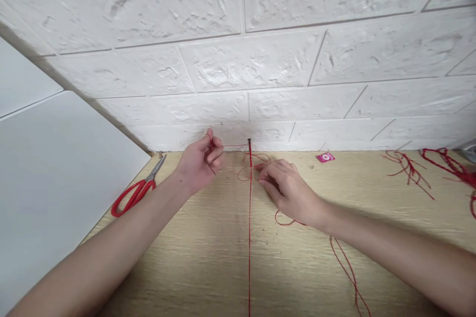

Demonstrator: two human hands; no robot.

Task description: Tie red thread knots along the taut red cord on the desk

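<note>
So the cord (250, 223) runs from a dark peg (249, 140) at the back edge of the desk (201, 252), about midway along, straight toward the front edge. Looks like the knotting step to me: the bit just below the peg is thicker, with loose loops around it. Left hand (206, 156) is pinching thread (236, 146) stretched out sideways from up near the peg. Right hand (280, 181) seems to have its fingertips pressed together on another strand beside the knots (bit tiny, don't quote me). I'd guess the next move calls for steady tension on both strands, so the loops close snug. Scissors (137, 192) lie by the back left corner, a packet (326, 157) near the back edge, scraps (408, 166) off toward the back right. Pale wood-look desk, white brick-pattern wall (256, 62), white panel (55, 178) along the left edge
</note>
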